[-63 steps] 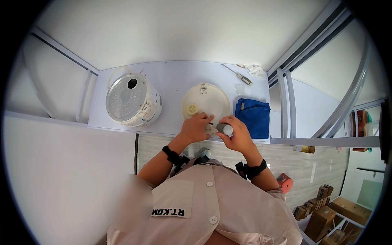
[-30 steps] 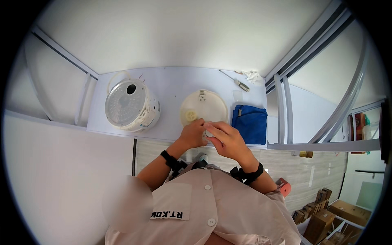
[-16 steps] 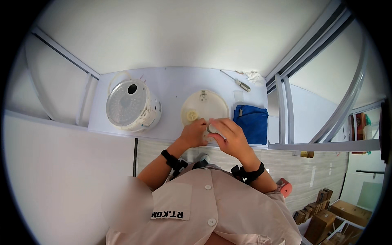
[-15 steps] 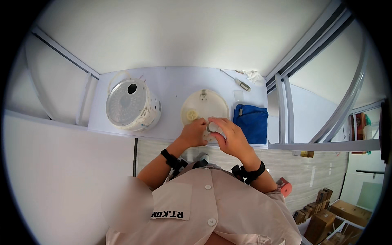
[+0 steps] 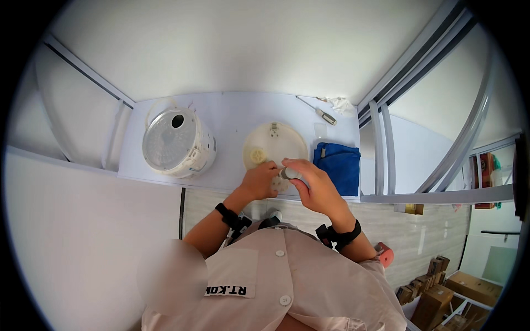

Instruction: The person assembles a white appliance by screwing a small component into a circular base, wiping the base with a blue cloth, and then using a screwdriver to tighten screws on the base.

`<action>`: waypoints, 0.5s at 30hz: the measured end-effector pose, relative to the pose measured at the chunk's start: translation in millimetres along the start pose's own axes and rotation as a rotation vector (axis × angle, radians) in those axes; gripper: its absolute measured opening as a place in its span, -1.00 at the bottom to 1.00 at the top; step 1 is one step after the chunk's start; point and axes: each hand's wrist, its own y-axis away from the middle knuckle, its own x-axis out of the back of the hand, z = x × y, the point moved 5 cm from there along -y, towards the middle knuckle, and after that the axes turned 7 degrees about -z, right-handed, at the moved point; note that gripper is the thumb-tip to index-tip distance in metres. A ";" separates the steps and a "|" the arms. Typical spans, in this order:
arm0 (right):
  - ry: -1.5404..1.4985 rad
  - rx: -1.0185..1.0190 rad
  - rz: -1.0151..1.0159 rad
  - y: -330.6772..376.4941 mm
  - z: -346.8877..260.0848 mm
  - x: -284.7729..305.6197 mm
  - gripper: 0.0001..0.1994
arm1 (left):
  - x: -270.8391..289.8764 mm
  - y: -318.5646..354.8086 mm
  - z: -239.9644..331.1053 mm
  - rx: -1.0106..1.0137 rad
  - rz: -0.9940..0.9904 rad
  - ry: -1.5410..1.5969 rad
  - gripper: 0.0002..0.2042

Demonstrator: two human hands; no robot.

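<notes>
On the pale blue table a round cream-white inner lid of a rice cooker lies flat, and both hands meet at its near rim, around 6 o'clock on the disc. The right hand is closed around a small grey cylindrical piece – likely a steam-vent cap or valve – pinched between thumb and fingers with its end towards the lid. The left hand has its fingers curled down onto a small pale round part at the lid's edge; whether it grips that part or only steadies it cannot be told, since the fingers hide the contact.

The grey piece looks light, rigid and smooth, so a firm pinch across its sides seems the safest hold – it is small enough to slip. The lid looks thin, stiff and light, best held by its rim.

At 9 o'clock from the lid stands the white rice cooker. At 3 o'clock lies a folded blue cloth, and at 1 o'clock a screwdriver beside a crumpled white tissue
</notes>
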 end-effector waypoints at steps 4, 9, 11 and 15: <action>0.181 0.179 0.076 -7.6 -20.4 4.4 -0.52 | 4.2 -1.1 3.5 0.014 -0.017 0.000 -0.33; 0.218 0.126 0.092 -0.2 0.0 -1.1 -0.49 | 1.9 -0.3 3.7 0.027 0.007 0.014 -0.35; 0.212 0.077 0.112 -2.7 -2.7 -0.5 -0.51 | 3.3 0.1 5.4 0.032 0.010 -0.001 -0.36; 0.127 0.040 0.038 -4.6 -3.6 -5.1 -0.54 | 2.4 -1.3 5.1 0.037 0.007 -0.039 -0.35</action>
